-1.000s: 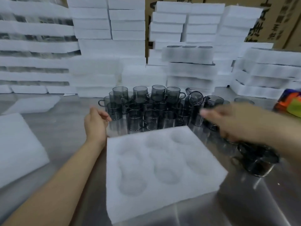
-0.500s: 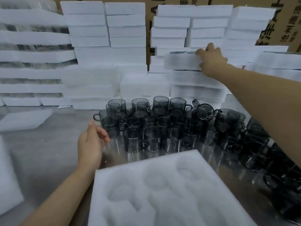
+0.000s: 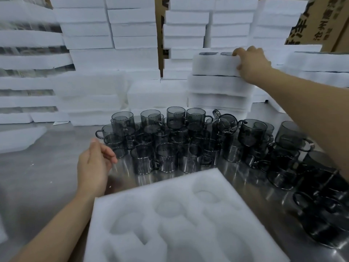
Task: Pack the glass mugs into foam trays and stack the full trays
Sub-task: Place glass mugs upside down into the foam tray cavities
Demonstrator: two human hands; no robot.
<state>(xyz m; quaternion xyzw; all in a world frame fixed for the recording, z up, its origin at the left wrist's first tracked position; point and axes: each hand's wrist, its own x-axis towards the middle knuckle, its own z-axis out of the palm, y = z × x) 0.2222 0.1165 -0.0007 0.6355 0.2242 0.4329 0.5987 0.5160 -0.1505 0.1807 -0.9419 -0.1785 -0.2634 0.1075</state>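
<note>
Stainless steel table runs from the near edge back to a wall of stacked white foam, with cardboard boxes showing behind it at upper right. The right arm stretches far forward above the right-hand mugs. The right hand grasps the full tray at its right end, fingers hooked over the top edge and thumb against the front face. That tray sits on top of a short stack of trays at the back of the table, with dark mug rims visible in its upper surface. The left hand hovers low over the steel, just left of the glass mugs, fingers loosely curled and holding nothing. The mugs, smoky grey, crowd the middle and right of the table, some perched on others. An empty foam tray with round pockets lies nearest the camera, only a narrow strip of steel between its far edge and the front row of mugs. Bare steel lies open to the left of the left hand, up to a loose foam sheet.
</note>
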